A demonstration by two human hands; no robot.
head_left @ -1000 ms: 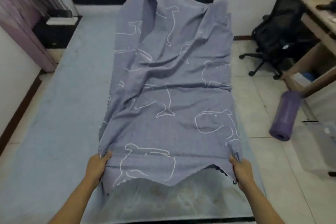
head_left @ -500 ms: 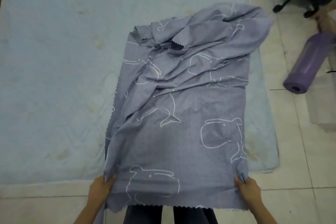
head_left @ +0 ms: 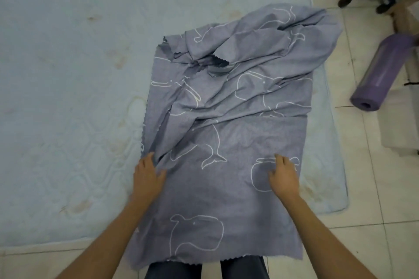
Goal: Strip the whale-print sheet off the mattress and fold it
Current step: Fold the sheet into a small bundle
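Pressing left hand (head_left: 147, 179) and right hand (head_left: 283, 180) flat on the sheet (head_left: 226, 192), fingers straight, gripping nothing. Lying doubled across the near right corner of the mattress (head_left: 68, 75), far end bunching. Probably risking trapped creases there, or sliding floorward, near edge overhanging.

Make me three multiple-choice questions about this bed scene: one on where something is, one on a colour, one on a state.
1. What colour is the mattress? A) light blue B) red C) black
2. Where is the rolled mat? A) on the mattress B) on the floor right of the mattress C) on a shelf
3. How is the far end of the sheet? A) flat B) bunched up C) rolled tight

Answers: A, its bare top is pale blue; B, it lies past the right edge; B, folds pile up there.
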